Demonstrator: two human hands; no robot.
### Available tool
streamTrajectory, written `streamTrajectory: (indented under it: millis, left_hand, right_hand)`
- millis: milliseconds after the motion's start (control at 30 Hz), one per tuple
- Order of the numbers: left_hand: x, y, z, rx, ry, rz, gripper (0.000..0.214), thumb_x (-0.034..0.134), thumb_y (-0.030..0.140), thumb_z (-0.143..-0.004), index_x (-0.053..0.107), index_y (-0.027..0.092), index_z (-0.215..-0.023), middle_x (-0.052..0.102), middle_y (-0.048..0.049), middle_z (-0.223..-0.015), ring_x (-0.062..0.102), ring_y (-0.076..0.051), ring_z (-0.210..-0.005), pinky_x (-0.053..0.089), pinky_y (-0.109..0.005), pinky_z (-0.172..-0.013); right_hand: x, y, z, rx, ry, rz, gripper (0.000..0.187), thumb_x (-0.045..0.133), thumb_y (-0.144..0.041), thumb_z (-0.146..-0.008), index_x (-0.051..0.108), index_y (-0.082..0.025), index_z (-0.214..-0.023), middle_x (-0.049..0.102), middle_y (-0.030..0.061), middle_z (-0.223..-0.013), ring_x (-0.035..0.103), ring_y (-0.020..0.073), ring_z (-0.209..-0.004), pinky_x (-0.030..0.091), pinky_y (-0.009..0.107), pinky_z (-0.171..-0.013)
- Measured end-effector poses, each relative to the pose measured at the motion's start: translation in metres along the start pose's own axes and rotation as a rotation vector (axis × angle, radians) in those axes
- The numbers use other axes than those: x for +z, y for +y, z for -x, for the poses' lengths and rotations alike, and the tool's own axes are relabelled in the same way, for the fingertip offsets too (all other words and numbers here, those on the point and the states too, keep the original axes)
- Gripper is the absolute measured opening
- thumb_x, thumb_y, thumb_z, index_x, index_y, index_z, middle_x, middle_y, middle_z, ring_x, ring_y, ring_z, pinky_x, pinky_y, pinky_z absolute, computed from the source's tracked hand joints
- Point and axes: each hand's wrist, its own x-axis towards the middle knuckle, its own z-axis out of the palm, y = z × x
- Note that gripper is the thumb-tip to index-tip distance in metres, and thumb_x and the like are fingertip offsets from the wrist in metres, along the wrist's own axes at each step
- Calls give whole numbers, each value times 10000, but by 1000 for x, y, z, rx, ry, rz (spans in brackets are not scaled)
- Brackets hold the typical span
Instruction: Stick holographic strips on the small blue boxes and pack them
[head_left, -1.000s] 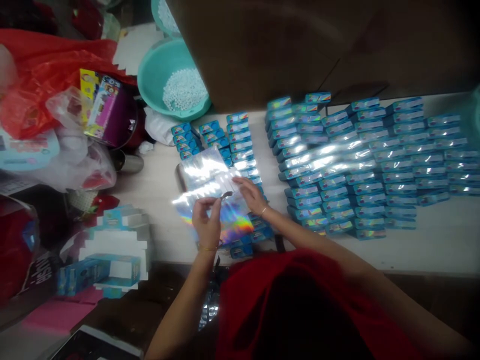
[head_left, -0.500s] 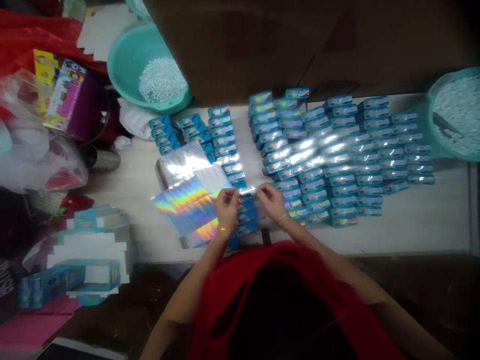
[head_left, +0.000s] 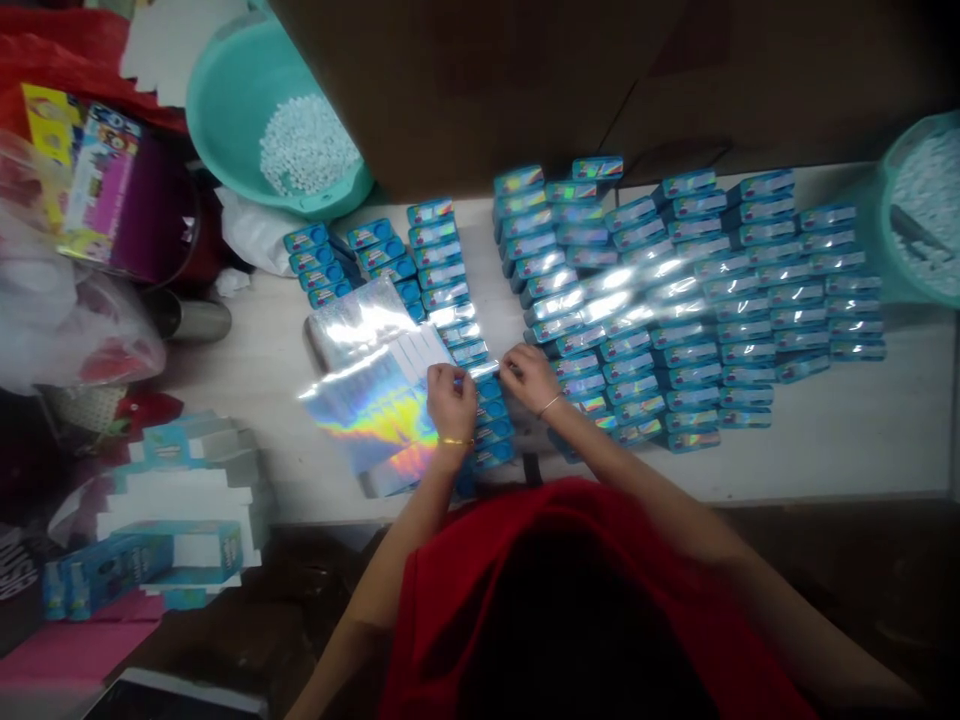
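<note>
Head view: you've got a thin shiny strip (head_left: pixel 485 370) pulled straight between your hands, left hand (head_left: pixel 451 402) pinching one end, right hand (head_left: pixel 529 379) pinching the other, above some glossy blue boxes (head_left: pixel 493 431). Just left of it all, smooth rainbow foil sheets (head_left: pixel 360 425) reach toward the desk's (head_left: pixel 847 440) front edge; a round teal tub (head_left: pixel 221 120) of white beads (head_left: pixel 307 145) is by the back edge.

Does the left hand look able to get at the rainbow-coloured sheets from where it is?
Probably yes: the left hand is at the edge of the rainbow-coloured sheets, nothing visible blocking it, though its fingers seem busy with a shiny strip.
</note>
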Motion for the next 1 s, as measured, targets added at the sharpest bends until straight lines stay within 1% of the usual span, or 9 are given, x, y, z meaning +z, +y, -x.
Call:
streamTrajectory:
  millis: [167, 267, 433, 533, 667, 767, 867, 933, 1000]
  left_hand:
    - [2, 5, -2, -25, -44, -187, 31, 542, 204, -822, 563, 182, -812, 524, -37, -961, 531, -118, -659, 408, -251, -600]
    - [-1, 4, -2, -14, -50, -235, 194, 547, 218, -822, 551, 178, -1012, 524, -77, -1062, 576, -169, -788, 440, -271, -626]
    - [-7, -14, 6, 235, -169, -264, 286, 400, 181, -899, 570, 180, -1129, 502, -135, -1243, 590, -204, -965, 487, -311, -757]
    - [-2, -24, 16, 323, -194, -315, 345, 370, 139, -892, 567, 170, -1173, 498, -163, -1310, 566, -247, -1062, 469, -388, -875]
    - [-1, -25, 18, 353, -224, -256, 370, 374, 115, -875, 560, 167, -1190, 495, -173, -1319, 513, -273, -1168, 442, -438, -948]
    - [-26, -25, 4, 371, -222, -116, 337, 388, 174, -903, 555, 178, -1195, 489, -157, -1291, 552, -225, -1094, 480, -382, -898]
    - [-69, -35, -29, 342, -83, -128, 334, 417, 245, -918, 532, 172, -1224, 527, -134, -1192, 570, -196, -992, 483, -358, -875]
    - [-95, -48, -55, 330, -9, -263, 331, 430, 260, -912, 547, 153, -1202, 564, -128, -1100, 553, -223, -1007, 455, -391, -914]
    - [-113, -63, -77, 339, -40, -414, 310, 435, 256, -901, 585, 141, -1146, 593, -126, -1022, 544, -253, -1015, 428, -423, -938]
  right_hand:
    - [10, 5, -1, 27, -52, 20, 161, 473, -222, -875, 555, -203, -738, 554, 61, -808, 502, 220, -850, 402, 323, -805]
    - [15, 5, 3, 110, -30, -51, 117, 479, -207, -856, 592, -177, -867, 555, 83, -868, 515, 230, -868, 428, 336, -815]
    - [22, -6, 25, 121, 72, -190, 399, 357, -113, -869, 573, -164, -1201, 521, 98, -1011, 526, 216, -963, 444, 336, -880]
    - [32, -6, 35, 99, -5, -181, 500, 342, -67, -840, 553, -171, -1281, 523, 91, -1006, 517, 212, -982, 446, 333, -894]
    - [35, 4, 30, 183, -171, -37, 556, 373, -25, -781, 574, -182, -1276, 551, 87, -972, 524, 216, -927, 462, 332, -856]
    - [20, -5, 18, 194, -85, 53, 543, 369, -54, -817, 503, -126, -1338, 554, 135, -1083, 524, 243, -985, 457, 362, -880]
    - [11, -39, 2, 35, 19, 100, 504, 361, -134, -890, 439, -149, -1388, 517, 142, -1261, 469, 268, -1134, 400, 408, -974]
    - [20, -67, -10, -117, -48, 124, 469, 366, -166, -916, 454, -171, -1377, 504, 121, -1335, 413, 273, -1225, 355, 426, -1023]
    - [41, -90, -22, -235, -152, 151, 465, 362, -146, -923, 447, -172, -1379, 476, 104, -1399, 356, 267, -1297, 322, 433, -1051]
